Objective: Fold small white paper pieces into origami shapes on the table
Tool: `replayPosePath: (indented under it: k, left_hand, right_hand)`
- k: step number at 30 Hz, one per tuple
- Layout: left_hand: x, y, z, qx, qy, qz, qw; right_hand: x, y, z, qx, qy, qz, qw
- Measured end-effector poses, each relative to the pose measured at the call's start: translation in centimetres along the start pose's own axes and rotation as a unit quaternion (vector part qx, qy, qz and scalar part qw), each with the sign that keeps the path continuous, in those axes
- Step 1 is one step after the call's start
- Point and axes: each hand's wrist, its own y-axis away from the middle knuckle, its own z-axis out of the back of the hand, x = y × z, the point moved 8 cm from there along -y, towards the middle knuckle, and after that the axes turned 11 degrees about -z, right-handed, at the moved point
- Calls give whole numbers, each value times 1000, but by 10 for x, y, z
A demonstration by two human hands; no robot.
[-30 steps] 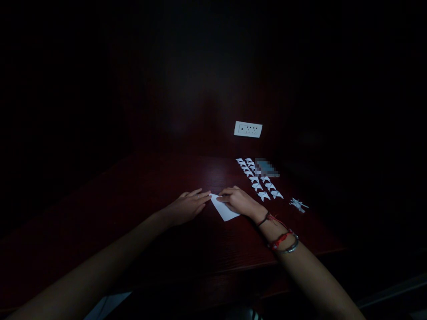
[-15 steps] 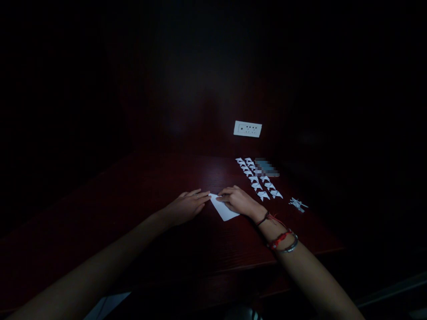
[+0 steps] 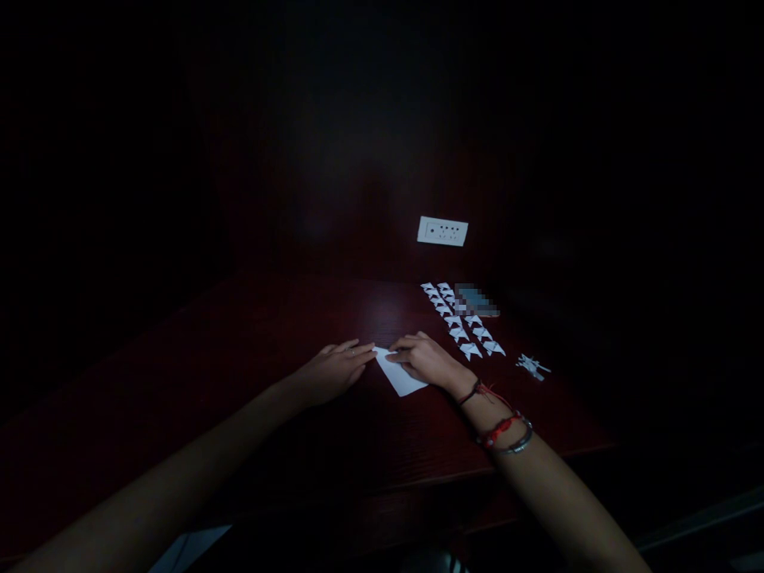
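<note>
A small white sheet of paper (image 3: 401, 380) lies on the dark red table, one corner pointing toward me. My left hand (image 3: 337, 368) is laid nearly flat, fingers stretched out, with the fingertips touching the paper's left corner. From the right, my right hand (image 3: 426, 360) covers the paper's far right part. Its fingers are bent and its thumb lies on the sheet near the far edge; the fingers' undersides are hidden. A ring shows on my left hand, and red and dark bracelets (image 3: 501, 434) circle my right wrist.
Several small folded white paper pieces (image 3: 458, 334) lie in two rows at the back right. A flat pixelated object (image 3: 477, 301) lies beside them. A pile of thin paper strips (image 3: 532, 366) sits further right. A white socket plate (image 3: 442, 231) is on the back wall.
</note>
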Motion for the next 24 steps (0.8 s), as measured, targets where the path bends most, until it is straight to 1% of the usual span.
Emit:
replayPosePath:
  k: [10, 14, 24]
  left_hand:
    - [3, -2, -3, -1, 17, 4, 1000]
    - [6, -3, -6, 6, 23, 11, 1000]
    - [6, -5, -4, 18, 31, 22, 999]
  right_hand:
    - [-1, -1, -2, 10, -9, -2, 1000]
    - [0, -1, -2, 12, -15, 1, 1000]
    - [-5, -5, 4, 20, -93, -4, 995]
